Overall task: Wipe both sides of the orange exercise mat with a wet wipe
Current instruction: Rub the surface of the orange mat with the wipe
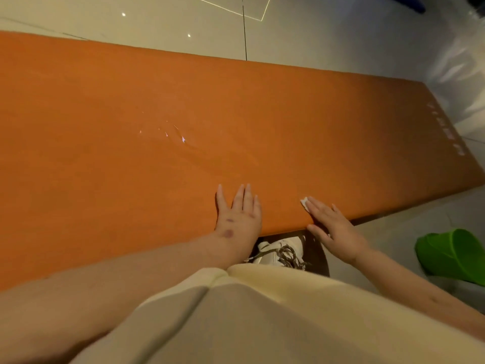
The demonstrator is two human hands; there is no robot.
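Observation:
The orange exercise mat (157, 127) lies flat on the tiled floor and fills most of the view, with pale lettering near its right end. Small wet glints show near its middle. My left hand (237, 212) rests flat on the mat close to its near edge, fingers straight. To its right, my right hand (332, 229) presses a white wet wipe (304, 202) onto the mat with straight fingers. Only a small corner of the wipe shows beyond the fingertips.
A green plastic container (454, 254) lies on the floor at the right. My white laced shoe (282, 252) sits just under the mat's near edge. Clear plastic sheeting (462, 69) lies beyond the mat's right end. Pale glossy floor tiles (183, 22) stretch behind.

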